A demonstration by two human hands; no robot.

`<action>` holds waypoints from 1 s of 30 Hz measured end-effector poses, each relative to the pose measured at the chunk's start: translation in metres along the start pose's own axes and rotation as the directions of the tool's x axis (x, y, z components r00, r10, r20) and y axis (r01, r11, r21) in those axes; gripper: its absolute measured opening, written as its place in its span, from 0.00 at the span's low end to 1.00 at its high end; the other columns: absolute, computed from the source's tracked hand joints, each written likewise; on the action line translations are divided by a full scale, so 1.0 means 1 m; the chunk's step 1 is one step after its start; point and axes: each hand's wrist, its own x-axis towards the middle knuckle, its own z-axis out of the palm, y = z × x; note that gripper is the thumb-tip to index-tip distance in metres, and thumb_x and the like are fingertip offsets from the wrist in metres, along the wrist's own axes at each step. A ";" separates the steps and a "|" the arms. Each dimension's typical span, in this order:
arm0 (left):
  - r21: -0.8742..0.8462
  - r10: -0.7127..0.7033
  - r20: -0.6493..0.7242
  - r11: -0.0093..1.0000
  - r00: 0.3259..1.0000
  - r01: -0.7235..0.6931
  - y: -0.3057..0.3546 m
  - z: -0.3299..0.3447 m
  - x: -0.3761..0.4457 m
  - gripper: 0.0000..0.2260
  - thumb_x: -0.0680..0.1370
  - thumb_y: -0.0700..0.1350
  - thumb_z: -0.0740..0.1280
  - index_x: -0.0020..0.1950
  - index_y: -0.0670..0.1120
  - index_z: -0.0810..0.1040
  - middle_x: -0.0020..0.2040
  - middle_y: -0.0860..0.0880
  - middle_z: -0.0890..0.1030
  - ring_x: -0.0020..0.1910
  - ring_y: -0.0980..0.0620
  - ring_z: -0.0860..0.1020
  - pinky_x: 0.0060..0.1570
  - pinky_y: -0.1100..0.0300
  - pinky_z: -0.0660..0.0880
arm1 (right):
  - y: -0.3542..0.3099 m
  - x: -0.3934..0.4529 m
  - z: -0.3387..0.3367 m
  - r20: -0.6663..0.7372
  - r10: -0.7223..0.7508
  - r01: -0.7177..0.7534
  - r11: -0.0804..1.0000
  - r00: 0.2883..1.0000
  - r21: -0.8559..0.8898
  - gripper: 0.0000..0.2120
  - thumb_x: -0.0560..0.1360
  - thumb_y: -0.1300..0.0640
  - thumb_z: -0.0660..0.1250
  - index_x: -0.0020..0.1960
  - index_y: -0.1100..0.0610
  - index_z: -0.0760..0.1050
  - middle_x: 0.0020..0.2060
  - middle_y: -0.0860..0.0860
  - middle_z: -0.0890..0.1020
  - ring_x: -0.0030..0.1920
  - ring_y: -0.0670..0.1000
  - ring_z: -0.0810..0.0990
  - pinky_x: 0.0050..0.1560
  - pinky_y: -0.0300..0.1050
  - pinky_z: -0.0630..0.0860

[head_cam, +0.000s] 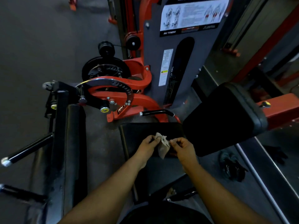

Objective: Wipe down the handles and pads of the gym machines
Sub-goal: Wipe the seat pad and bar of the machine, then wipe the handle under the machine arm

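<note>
A crumpled beige cloth [163, 145] hangs between my two hands above the black seat pad [139, 131] of a red leg curl machine. My left hand [149, 143] pinches the cloth's left edge. My right hand [182, 147] pinches its right edge. The black backrest pad [224, 117] stands tilted to the right of my hands. A black side handle [155, 112] with a chrome end sticks out just beyond the seat. A long black roller pad [75, 143] lies at the left.
The grey weight-stack housing [161, 50] with an instruction placard stands straight ahead. A red cam with an adjustment plate [113, 91] and a black weight disc [105, 68] sit to its left. A black bar [27, 151] juts out at lower left. Dark shoes [231, 165] lie on the floor at right.
</note>
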 end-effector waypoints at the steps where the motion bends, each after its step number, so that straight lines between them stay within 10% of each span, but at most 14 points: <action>1: -0.007 0.016 -0.014 1.000 1.000 -0.016 0.001 0.003 -0.007 0.07 0.84 0.47 0.66 0.51 0.44 0.79 0.45 0.50 0.84 0.44 0.56 0.81 0.43 0.65 0.76 | 0.000 -0.003 -0.003 0.001 -0.039 0.039 0.999 0.999 -0.030 0.03 0.79 0.57 0.71 0.50 0.56 0.81 0.46 0.52 0.86 0.49 0.53 0.85 0.50 0.50 0.84; 6: 0.088 0.107 -0.044 0.991 0.993 -0.102 0.007 0.019 -0.033 0.08 0.82 0.47 0.70 0.55 0.43 0.78 0.44 0.45 0.85 0.39 0.54 0.83 0.39 0.58 0.79 | -0.012 -0.016 -0.009 0.214 -0.107 0.130 0.987 0.971 -0.095 0.16 0.77 0.45 0.71 0.62 0.51 0.80 0.55 0.47 0.84 0.55 0.46 0.83 0.56 0.45 0.81; 11: 0.122 0.191 -0.104 0.976 0.976 -0.178 0.009 0.034 -0.051 0.13 0.81 0.51 0.72 0.54 0.42 0.80 0.43 0.45 0.83 0.41 0.48 0.82 0.38 0.49 0.82 | -0.019 -0.019 -0.029 0.262 -0.201 0.247 0.956 0.944 -0.156 0.03 0.80 0.55 0.69 0.51 0.48 0.81 0.46 0.46 0.85 0.47 0.45 0.83 0.46 0.40 0.78; 21: 0.361 0.209 0.057 0.908 0.976 -0.215 -0.004 0.044 -0.078 0.07 0.79 0.49 0.74 0.45 0.48 0.83 0.32 0.48 0.71 0.32 0.51 0.69 0.31 0.60 0.69 | -0.032 -0.023 -0.063 0.215 0.030 -0.097 0.947 0.976 0.307 0.09 0.82 0.57 0.64 0.44 0.53 0.80 0.47 0.58 0.85 0.48 0.59 0.84 0.46 0.56 0.83; 26: 0.055 0.162 -0.016 0.985 0.987 -0.161 0.015 0.068 -0.086 0.05 0.81 0.40 0.71 0.46 0.46 0.84 0.41 0.48 0.82 0.41 0.53 0.77 0.43 0.61 0.74 | -0.029 -0.030 -0.062 0.053 -0.132 0.121 0.976 0.990 0.180 0.09 0.81 0.53 0.66 0.43 0.49 0.80 0.42 0.55 0.84 0.45 0.55 0.83 0.49 0.55 0.80; 30: -0.028 0.275 -0.110 0.960 0.955 -0.280 0.034 0.088 -0.084 0.09 0.81 0.36 0.66 0.43 0.45 0.80 0.40 0.49 0.81 0.43 0.54 0.77 0.49 0.59 0.74 | -0.025 -0.031 -0.089 -0.165 0.004 0.052 0.941 0.986 0.333 0.07 0.82 0.54 0.67 0.46 0.53 0.80 0.37 0.54 0.81 0.37 0.56 0.80 0.38 0.53 0.80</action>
